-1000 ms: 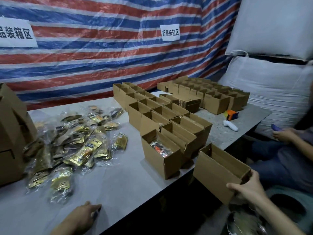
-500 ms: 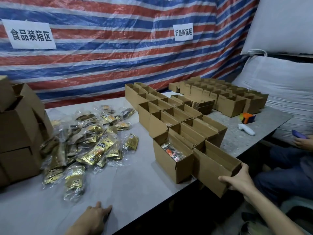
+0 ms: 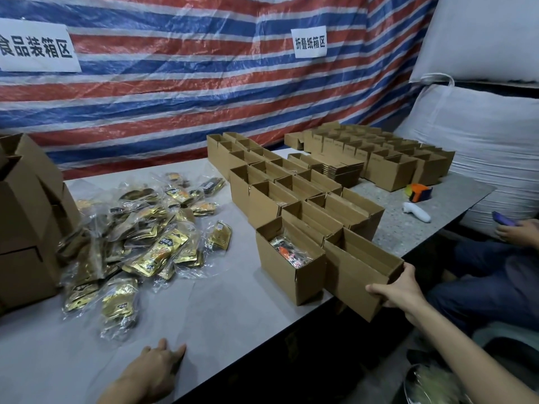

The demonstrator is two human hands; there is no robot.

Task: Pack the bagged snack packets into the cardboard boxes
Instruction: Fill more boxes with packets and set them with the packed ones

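Across the upper frame hangs a striped tarp [image 3: 175, 112] with two white signs: at upper left "食品装箱区" [image 3: 35, 48], at upper centre "折叠纸箱区" [image 3: 310, 42]. Left of centre, bagged gold packets [image 3: 140, 237] lie heaped on the grey worktop [image 3: 218, 310]; their print is too small to read. Rows of open boxes [image 3: 291, 182] fill the centre and right. At lower right the right hand [image 3: 399, 290] holds an empty box [image 3: 358, 275], grip curled round its near end; it overhangs the worktop edge and touches a filled box [image 3: 288, 272] with packets inside. At bottom centre the left hand [image 3: 154, 371] lies flat on the worktop, grip spread, holding nothing.
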